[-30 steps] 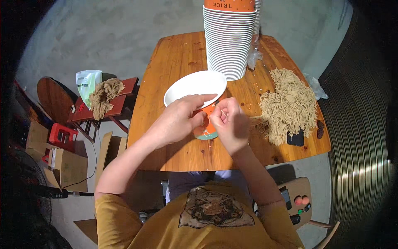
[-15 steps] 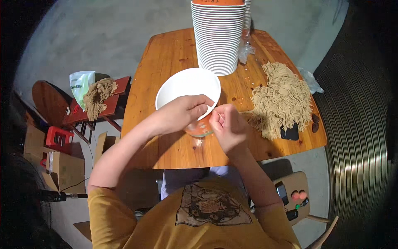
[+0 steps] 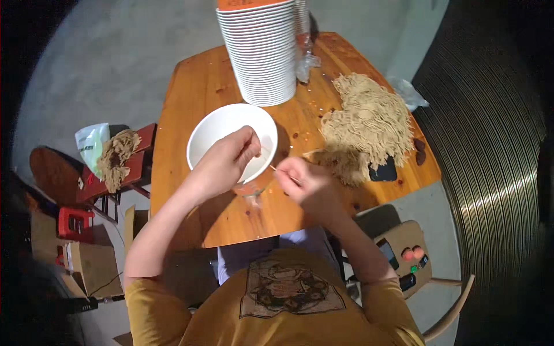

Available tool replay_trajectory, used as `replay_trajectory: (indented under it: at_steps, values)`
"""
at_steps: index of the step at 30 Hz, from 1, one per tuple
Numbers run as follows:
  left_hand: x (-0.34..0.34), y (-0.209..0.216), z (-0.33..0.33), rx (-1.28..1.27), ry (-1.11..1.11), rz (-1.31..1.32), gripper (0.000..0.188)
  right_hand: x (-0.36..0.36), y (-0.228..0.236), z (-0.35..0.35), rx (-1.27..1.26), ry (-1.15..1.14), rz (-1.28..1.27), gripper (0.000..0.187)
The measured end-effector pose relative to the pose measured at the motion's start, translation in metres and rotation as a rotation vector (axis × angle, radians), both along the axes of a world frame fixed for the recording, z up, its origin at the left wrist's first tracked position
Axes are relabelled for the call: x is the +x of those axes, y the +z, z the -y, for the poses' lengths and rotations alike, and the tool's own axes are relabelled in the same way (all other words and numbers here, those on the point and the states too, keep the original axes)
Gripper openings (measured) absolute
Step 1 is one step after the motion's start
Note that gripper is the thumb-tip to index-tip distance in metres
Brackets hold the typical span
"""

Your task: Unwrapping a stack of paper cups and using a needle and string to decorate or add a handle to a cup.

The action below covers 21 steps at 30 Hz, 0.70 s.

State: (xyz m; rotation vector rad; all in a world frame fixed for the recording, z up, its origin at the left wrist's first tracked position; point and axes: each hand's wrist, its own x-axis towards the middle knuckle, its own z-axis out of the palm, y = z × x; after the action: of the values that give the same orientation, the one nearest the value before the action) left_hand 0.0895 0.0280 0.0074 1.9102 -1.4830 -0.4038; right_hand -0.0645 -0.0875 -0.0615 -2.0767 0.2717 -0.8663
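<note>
In the head view, I see the left hand (image 3: 222,161) over a round, white-lined, paper-looking bucket (image 3: 203,135) on the brown wooden table (image 3: 190,86); its grip is curled closed, contents hidden from me. The right hand (image 3: 309,184) pinches a thin, pale strand (image 3: 273,168) beside the rim. I judge this strand-handling; continuing calls for a steady pinch.

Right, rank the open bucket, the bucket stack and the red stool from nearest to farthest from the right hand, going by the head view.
From the right hand:
1. Open bucket: close by, just to its left.
2. Bucket stack: ahead, beyond the open bucket.
3. Red stool: far off to the left, beside the table.
</note>
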Motion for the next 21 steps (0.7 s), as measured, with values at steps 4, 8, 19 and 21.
replay_trajectory:
  at_steps: [4, 8, 19, 21]
  values:
    - [0.008, 0.006, 0.0, -0.053, 0.082, -0.441, 0.018, -0.015, 0.006, 0.009, -0.112, 0.118, -0.077, 0.008]
    - [-0.002, 0.006, 0.006, -0.026, 0.077, -0.79, 0.015, -0.013, 0.024, 0.009, -0.309, 0.215, -0.041, 0.008]
    - [-0.003, -0.005, 0.009, 0.063, 0.056, -0.692, 0.017, 0.031, 0.092, 0.041, -0.146, 0.47, -0.158, 0.011]
    - [-0.003, -0.003, 0.007, 0.092, 0.001, -0.75, 0.019, 0.035, 0.093, 0.048, -0.074, 0.493, -0.22, 0.014]
